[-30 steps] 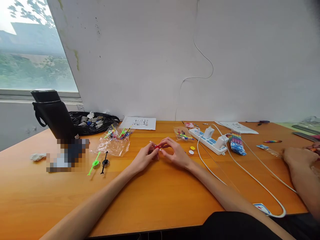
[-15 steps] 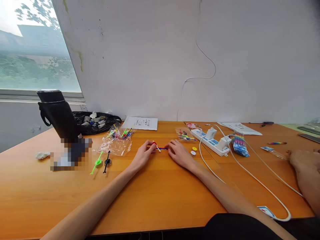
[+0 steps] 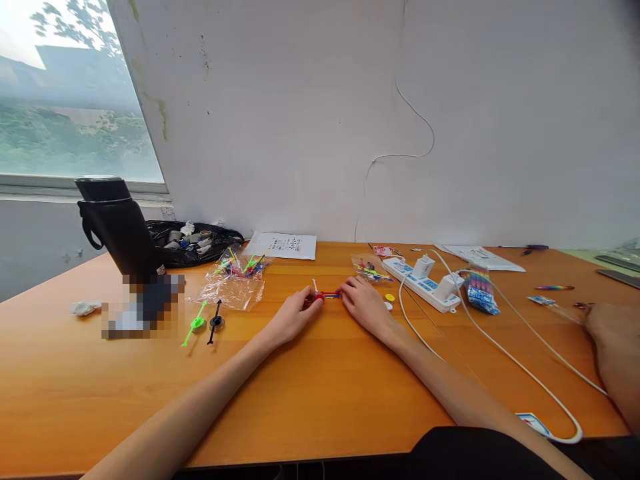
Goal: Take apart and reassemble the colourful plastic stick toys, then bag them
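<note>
since the earlier frames the two hands have drawn closer together again and the small red piece has shifted a little to the right along the wooden table [image 3: 320,400]. the left hand [image 3: 295,315] pinches the small red piece [image 3: 319,297] at its fingertips, a white stick poking up from it. the right hand [image 3: 367,305] grips the other end of a thin coloured rod [image 3: 332,295] joined to that piece. the assembly lies low between both hands, near the yellow disc [image 3: 389,297] and the white power strip [image 3: 423,275].
</note>
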Tool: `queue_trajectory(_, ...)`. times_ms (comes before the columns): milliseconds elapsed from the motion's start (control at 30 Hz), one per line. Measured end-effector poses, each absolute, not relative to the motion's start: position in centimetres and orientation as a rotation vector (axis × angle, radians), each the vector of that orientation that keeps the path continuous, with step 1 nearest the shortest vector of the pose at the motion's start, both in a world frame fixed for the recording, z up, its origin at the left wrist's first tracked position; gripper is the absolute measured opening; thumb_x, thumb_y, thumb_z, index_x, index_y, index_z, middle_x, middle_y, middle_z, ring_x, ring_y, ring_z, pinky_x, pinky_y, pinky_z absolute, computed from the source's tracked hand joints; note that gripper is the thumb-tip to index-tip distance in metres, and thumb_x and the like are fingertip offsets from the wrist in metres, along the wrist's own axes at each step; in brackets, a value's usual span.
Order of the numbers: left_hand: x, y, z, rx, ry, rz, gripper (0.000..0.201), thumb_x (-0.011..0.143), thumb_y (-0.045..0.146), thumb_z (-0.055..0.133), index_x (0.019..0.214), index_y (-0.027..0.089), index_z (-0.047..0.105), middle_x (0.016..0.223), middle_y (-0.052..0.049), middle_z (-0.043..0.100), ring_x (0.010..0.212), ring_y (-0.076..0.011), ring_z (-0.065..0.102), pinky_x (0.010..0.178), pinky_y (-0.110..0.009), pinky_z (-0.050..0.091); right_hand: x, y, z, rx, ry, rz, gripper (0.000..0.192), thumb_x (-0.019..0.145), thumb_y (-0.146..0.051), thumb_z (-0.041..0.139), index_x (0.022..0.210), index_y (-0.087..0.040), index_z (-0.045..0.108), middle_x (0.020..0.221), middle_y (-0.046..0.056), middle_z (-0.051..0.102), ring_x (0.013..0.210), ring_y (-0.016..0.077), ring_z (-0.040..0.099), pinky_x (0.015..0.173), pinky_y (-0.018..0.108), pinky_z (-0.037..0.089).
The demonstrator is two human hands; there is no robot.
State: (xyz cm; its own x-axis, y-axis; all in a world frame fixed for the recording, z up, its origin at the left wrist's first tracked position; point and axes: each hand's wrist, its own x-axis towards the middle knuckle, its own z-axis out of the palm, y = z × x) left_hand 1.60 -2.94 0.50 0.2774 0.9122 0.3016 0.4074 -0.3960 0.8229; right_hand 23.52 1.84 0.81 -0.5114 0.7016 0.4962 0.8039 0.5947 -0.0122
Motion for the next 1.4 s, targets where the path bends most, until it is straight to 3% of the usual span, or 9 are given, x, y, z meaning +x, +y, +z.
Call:
queue_trajectory(400, 1.61, -2.83, 0.35, 1.887, 1.213, 1.109, 0.028, 0.094, 0.046, 0.049, 0.094, 0.02, 0.058, 0.101, -0.006, 0.07, 0.092, -0.0198, 0.066, 0.085, -0.03, 0.048, 24.03, 2.2, 1.12, -1.368, -2.368, -0.435, 0.015, 0.097, -0.023, 0.055, 0.094, -0.018, 0.069, 0.097, 0.008, 0.067, 0.099, 0.0244, 0.06, 0.085, 0.036, 0.045)
queue_trajectory(600, 1.72, -2.77, 0.26, 1.836, 1.17, 1.15, 0.029, 0.093, 0.048, 0.051, 0.094, 0.02, 0.058, 0.1, -0.005, 0.07, 0.093, -0.0193, 0.067, 0.086, -0.029, 0.049, 23.76, 2.11, 0.98, -1.203, -2.425, -0.348, 0.016, 0.099, -0.023, 0.054, 0.103, -0.022, 0.069, 0.102, 0.006, 0.067, 0.099, 0.0207, 0.06, 0.087, 0.033, 0.045)
queue_trajectory(933, 1.67, -2.69, 0.09, 1.82, 1.101, 1.183, 0.031, 0.093, 0.05, 0.051, 0.095, 0.02, 0.059, 0.109, -0.006, 0.072, 0.102, -0.0207, 0.066, 0.094, -0.032, 0.048, 23.95, 2.01, 1.62, -1.352, -2.38, -0.385, 0.012, 0.096, -0.023, 0.059, 0.092, -0.018, 0.069, 0.096, 0.009, 0.068, 0.098, 0.0241, 0.061, 0.082, 0.035, 0.045)
queue_trajectory(1133, 1.73, -2.91, 0.45, 1.818, 1.134, 1.159, 0.031, 0.093, 0.049, 0.051, 0.095, 0.02, 0.059, 0.105, -0.006, 0.072, 0.098, -0.0204, 0.066, 0.09, -0.03, 0.048, 24.27, 2.38, 1.33, -1.412, -2.371, -0.391, 0.009, 0.094, -0.022, 0.06, 0.09, -0.017, 0.066, 0.096, 0.01, 0.067, 0.096, 0.025, 0.061, 0.08, 0.035, 0.045)
queue_trajectory(1400, 1.54, -2.82, 0.33, 1.77, 1.124, 1.131, 0.034, 0.092, 0.051, 0.053, 0.098, 0.019, 0.062, 0.112, -0.007, 0.072, 0.104, -0.0219, 0.066, 0.094, -0.033, 0.047, 24.3, 2.22, 1.74, -1.45, -2.215, -0.258, 0.008, 0.096, -0.019, 0.052, 0.093, -0.017, 0.059, 0.095, 0.012, 0.068, 0.089, 0.0243, 0.063, 0.075, 0.033, 0.044)
